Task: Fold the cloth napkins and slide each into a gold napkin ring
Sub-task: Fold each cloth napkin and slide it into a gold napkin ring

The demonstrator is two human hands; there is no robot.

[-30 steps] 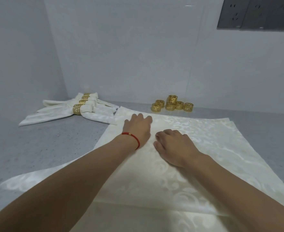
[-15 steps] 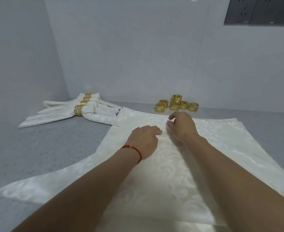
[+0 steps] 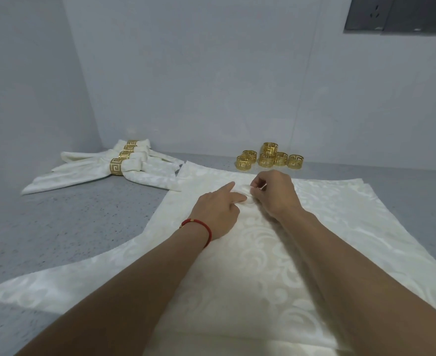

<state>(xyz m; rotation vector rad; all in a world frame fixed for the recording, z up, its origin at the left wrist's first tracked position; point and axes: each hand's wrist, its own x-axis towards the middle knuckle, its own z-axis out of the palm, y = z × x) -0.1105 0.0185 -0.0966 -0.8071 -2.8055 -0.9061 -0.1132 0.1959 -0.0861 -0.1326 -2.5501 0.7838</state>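
A cream patterned napkin [image 3: 263, 265] lies spread flat on the grey counter, on top of more flat napkins whose edges show at right and left. My left hand [image 3: 218, 211], with a red string at the wrist, rests on the cloth and pinches a small raised bump of it with thumb and forefinger. My right hand [image 3: 273, 194] pinches the same bump [image 3: 246, 190] from the other side. Several loose gold napkin rings [image 3: 269, 158] stand in a cluster just behind the napkin, one stacked on another.
Several finished napkins in gold rings [image 3: 114, 167] lie fanned out at the back left corner. White walls close the counter [image 3: 57, 227] at the back and left. A dark socket panel [image 3: 401, 14] sits high on the back wall at right.
Both hands went from lying flat on the napkin to meeting near its middle. They now pinch up a small bump of cloth between them.
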